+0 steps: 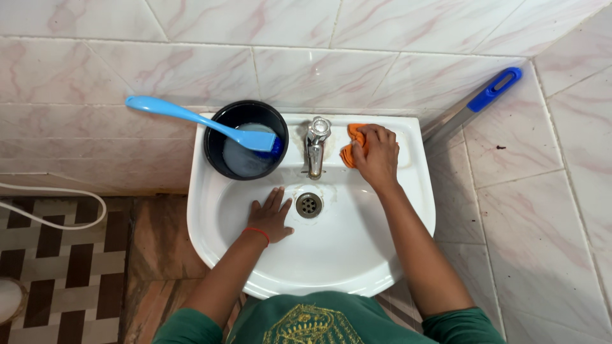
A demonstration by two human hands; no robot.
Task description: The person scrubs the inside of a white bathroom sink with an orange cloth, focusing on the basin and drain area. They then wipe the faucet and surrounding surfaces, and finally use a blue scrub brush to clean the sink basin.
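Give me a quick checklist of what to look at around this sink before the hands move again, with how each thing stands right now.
1. Right hand has hold of the orange cloth beside the tap: ok.
2. Left hand lies flat inside the white basin, left of the drain: ok.
3. Tap shut, no water running: ok as far as the picture shows.
4. Black bowl sits on the sink's back left corner and juts past its edge: not ok.
5. Blue brush rests in the bowl, handle sticking out over the left: not ok.
6. Drain free of clogging: cannot tell.
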